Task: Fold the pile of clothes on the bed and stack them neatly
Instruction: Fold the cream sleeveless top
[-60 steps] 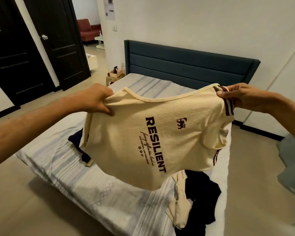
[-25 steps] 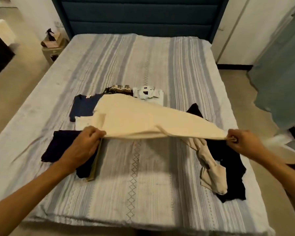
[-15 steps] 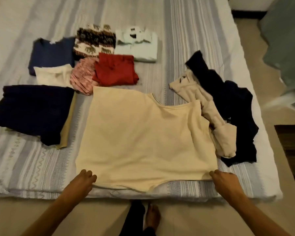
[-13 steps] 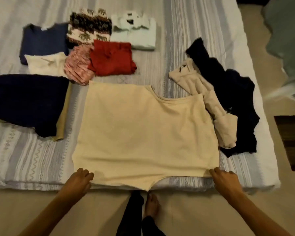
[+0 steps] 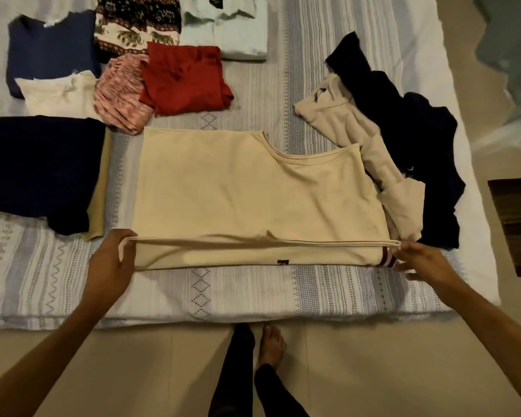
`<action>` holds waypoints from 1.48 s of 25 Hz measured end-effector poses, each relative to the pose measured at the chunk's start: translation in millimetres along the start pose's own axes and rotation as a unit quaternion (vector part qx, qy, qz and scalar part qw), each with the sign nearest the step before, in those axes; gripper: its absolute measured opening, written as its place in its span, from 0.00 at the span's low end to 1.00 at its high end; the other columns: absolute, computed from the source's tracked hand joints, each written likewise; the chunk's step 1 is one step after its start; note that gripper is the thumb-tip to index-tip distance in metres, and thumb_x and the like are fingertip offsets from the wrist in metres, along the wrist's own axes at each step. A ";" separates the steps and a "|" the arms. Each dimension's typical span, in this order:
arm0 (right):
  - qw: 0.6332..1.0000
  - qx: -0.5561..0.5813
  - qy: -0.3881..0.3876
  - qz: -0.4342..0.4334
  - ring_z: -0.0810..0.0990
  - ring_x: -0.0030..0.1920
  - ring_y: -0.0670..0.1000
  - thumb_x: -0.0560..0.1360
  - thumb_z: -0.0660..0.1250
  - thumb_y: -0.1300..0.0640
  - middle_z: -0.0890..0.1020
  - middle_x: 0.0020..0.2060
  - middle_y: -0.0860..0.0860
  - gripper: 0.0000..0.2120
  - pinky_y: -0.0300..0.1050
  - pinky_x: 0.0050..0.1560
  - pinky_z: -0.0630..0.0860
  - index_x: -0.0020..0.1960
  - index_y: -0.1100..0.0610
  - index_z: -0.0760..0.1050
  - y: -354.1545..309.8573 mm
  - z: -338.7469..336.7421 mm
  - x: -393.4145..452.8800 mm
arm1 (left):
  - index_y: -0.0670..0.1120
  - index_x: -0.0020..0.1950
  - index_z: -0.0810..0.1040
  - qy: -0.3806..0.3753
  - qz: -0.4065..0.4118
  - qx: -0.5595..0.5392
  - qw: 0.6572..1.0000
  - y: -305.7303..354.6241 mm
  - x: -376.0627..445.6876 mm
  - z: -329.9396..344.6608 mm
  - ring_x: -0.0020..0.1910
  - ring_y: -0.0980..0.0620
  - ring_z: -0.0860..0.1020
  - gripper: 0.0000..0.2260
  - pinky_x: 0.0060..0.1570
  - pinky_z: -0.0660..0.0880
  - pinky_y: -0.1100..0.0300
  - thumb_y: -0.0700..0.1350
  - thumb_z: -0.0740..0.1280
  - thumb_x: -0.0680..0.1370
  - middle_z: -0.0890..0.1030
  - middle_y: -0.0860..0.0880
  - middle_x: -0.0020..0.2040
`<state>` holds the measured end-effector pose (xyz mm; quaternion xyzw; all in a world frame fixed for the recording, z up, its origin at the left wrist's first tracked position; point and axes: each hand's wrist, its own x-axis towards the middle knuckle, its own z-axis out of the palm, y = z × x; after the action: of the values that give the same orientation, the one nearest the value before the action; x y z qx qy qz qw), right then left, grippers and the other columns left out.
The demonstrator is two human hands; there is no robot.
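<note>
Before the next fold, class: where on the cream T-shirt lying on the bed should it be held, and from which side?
Hold the cream T-shirt at the two ends of its near edge, coming from the foot of the bed. It lies flat with that long edge facing the person, already lifted and turned up. The left hand and right hand pinch those corners, so the edge stays taut.

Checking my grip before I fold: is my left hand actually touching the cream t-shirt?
Touching. The head view shows the left hand gripping the cream t-shirt at its near left edge, lifting it.
</note>
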<state>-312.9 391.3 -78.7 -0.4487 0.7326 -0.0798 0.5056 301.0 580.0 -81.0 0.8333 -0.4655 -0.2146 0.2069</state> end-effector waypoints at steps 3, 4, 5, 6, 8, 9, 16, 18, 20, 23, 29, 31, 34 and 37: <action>0.979 0.130 -0.036 0.152 0.87 0.41 0.59 0.81 0.70 0.59 0.85 0.51 0.64 0.06 0.48 0.41 0.82 0.58 0.58 0.78 9.3 25.7 7.9 | 0.45 0.66 0.76 -0.074 -0.264 -0.093 0.957 -18.5 19.1 31.1 0.49 0.45 0.78 0.17 0.52 0.72 0.53 0.50 0.72 0.81 0.81 0.44 0.55; 0.972 0.161 -0.027 0.169 0.87 0.41 0.60 0.82 0.69 0.59 0.85 0.51 0.64 0.06 0.49 0.40 0.83 0.58 0.58 0.77 12.5 33.0 8.9 | 0.43 0.65 0.78 -0.097 -0.297 -0.115 0.943 -23.9 19.5 37.3 0.49 0.46 0.79 0.18 0.51 0.73 0.53 0.51 0.73 0.80 0.81 0.44 0.55; 0.969 0.177 -0.014 0.170 0.87 0.43 0.61 0.82 0.69 0.59 0.85 0.51 0.63 0.07 0.50 0.42 0.84 0.59 0.57 0.77 15.3 38.6 9.1 | 0.42 0.63 0.79 -0.109 -0.312 -0.133 0.934 -31.5 18.9 41.6 0.47 0.46 0.79 0.17 0.48 0.74 0.54 0.51 0.73 0.80 0.82 0.44 0.52; 0.971 0.177 0.001 0.161 0.87 0.45 0.62 0.81 0.70 0.57 0.86 0.51 0.62 0.07 0.50 0.45 0.84 0.58 0.56 0.78 18.4 42.1 8.8 | 0.40 0.62 0.80 -0.104 -0.317 -0.148 0.931 -38.0 16.6 44.1 0.44 0.47 0.78 0.16 0.44 0.74 0.54 0.51 0.72 0.81 0.81 0.44 0.49; 0.976 0.169 0.022 0.138 0.88 0.44 0.61 0.81 0.71 0.56 0.86 0.50 0.62 0.05 0.53 0.49 0.83 0.55 0.55 0.79 21.3 44.0 4.7 | 0.41 0.61 0.79 -0.074 -0.316 -0.161 0.932 -47.0 9.3 44.9 0.42 0.45 0.78 0.16 0.43 0.77 0.51 0.53 0.68 0.83 0.80 0.42 0.45; 0.978 0.166 0.030 0.124 0.88 0.41 0.58 0.81 0.70 0.56 0.86 0.49 0.61 0.03 0.53 0.48 0.83 0.54 0.55 0.80 21.3 43.4 2.3 | 0.43 0.62 0.77 -0.053 -0.309 -0.157 0.937 -49.7 4.9 44.0 0.42 0.43 0.79 0.15 0.46 0.78 0.47 0.54 0.66 0.84 0.81 0.41 0.46; 0.991 0.121 0.050 0.030 0.86 0.40 0.58 0.84 0.65 0.55 0.85 0.49 0.62 0.07 0.47 0.39 0.86 0.55 0.57 0.79 26.3 38.1 -0.3 | 0.51 0.62 0.76 0.055 -0.164 -0.137 0.975 -50.6 -13.6 11.7 0.54 0.44 0.77 0.11 0.55 0.73 0.48 0.55 0.59 0.86 0.80 0.45 0.54; 0.997 0.047 0.060 0.030 0.87 0.42 0.58 0.84 0.65 0.50 0.85 0.49 0.61 0.10 0.53 0.44 0.86 0.53 0.56 0.80 33.7 42.1 -0.5 | 0.57 0.59 0.77 0.045 -0.137 -0.097 0.985 -47.4 -13.5 5.2 0.46 0.47 0.77 0.08 0.50 0.73 0.57 0.55 0.60 0.86 0.80 0.45 0.49; 0.988 -0.120 0.098 -0.003 0.85 0.44 0.61 0.79 0.63 0.39 0.85 0.46 0.60 0.20 0.54 0.45 0.82 0.52 0.56 0.79 39.7 45.3 -0.1 | 0.64 0.54 0.75 0.043 -0.115 -0.079 0.989 -28.4 -11.6 -1.5 0.37 0.52 0.74 0.05 0.38 0.71 0.67 0.55 0.61 0.85 0.78 0.45 0.40; 0.930 -0.290 0.193 -0.116 0.77 0.55 0.66 0.76 0.71 0.46 0.77 0.57 0.65 0.24 0.58 0.49 0.77 0.64 0.60 0.72 21.3 65.8 -11.1 | 0.62 0.58 0.77 0.021 -0.044 -0.050 0.998 6.9 -11.8 -12.7 0.29 0.49 0.75 0.06 0.30 0.71 0.58 0.54 0.61 0.85 0.77 0.48 0.32; 0.884 -0.183 -0.154 -0.402 0.63 0.78 0.43 0.69 0.78 0.34 0.66 0.78 0.42 0.47 0.43 0.79 0.56 0.80 0.45 0.59 -146.8 191.5 -125.2 | 0.59 0.59 0.82 -0.200 0.203 -0.102 0.953 127.3 -27.5 -32.6 0.46 0.62 0.83 0.12 0.45 0.76 0.68 0.61 0.64 0.82 0.84 0.64 0.49; 0.892 -0.109 -0.221 -0.379 0.75 0.67 0.40 0.72 0.78 0.41 0.78 0.65 0.38 0.29 0.45 0.74 0.66 0.69 0.40 0.71 -192.8 223.0 -161.8 | 0.59 0.58 0.80 -0.213 0.257 -0.116 0.935 164.9 -27.7 -41.7 0.43 0.63 0.83 0.09 0.43 0.77 0.66 0.60 0.67 0.82 0.83 0.65 0.48; 0.900 -0.036 -0.221 -0.374 0.81 0.43 0.43 0.80 0.70 0.53 0.84 0.40 0.49 0.03 0.54 0.44 0.77 0.49 0.52 0.81 -239.7 200.7 -196.4 | 0.57 0.57 0.73 -0.232 0.229 -0.178 0.928 198.0 -9.7 -88.8 0.33 0.57 0.79 0.23 0.34 0.74 0.64 0.58 0.80 0.70 0.81 0.58 0.39; 0.875 -0.068 -0.218 -0.428 0.80 0.42 0.42 0.84 0.67 0.51 0.84 0.41 0.48 0.11 0.45 0.43 0.75 0.50 0.55 0.84 -309.3 130.4 -246.1 | 0.56 0.54 0.77 -0.315 0.272 -0.098 0.904 215.1 25.8 -129.3 0.39 0.56 0.82 0.22 0.38 0.77 0.59 0.56 0.84 0.67 0.83 0.59 0.44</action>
<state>-7.4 436.0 200.4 -0.7574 0.3439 -0.1385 0.5376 236.6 473.0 138.2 0.5384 -0.6919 -0.4459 0.1805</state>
